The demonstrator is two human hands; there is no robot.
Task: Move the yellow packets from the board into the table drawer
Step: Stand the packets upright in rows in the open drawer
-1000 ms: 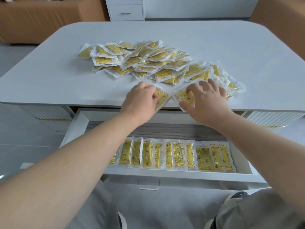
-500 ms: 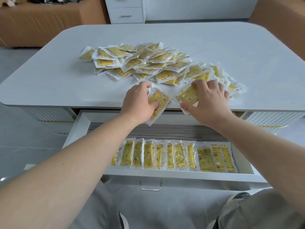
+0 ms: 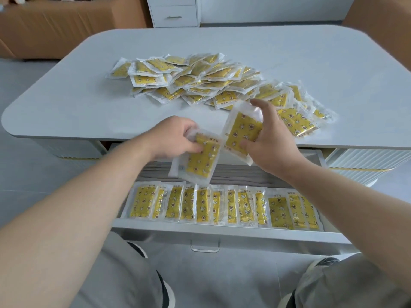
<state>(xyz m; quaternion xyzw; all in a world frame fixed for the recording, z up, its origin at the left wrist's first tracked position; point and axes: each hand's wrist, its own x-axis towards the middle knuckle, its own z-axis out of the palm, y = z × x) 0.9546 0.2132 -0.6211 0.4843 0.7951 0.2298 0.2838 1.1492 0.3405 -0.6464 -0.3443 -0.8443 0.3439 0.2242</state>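
Left hand gripping one yellow packet; right hand pinching another packet, both hovering over open drawer. Pile sitting on white table.

yellow packets with star and moon prints in clear wrap, pale grey tabletop, white drawer, grey-striped drawer liner, grey trousers

Table: pale grey table with rounded corners.
On table: loose overlapping heap of yellow packets, mid-surface toward the near right edge.
Drawer: open drawer, packet row inside.
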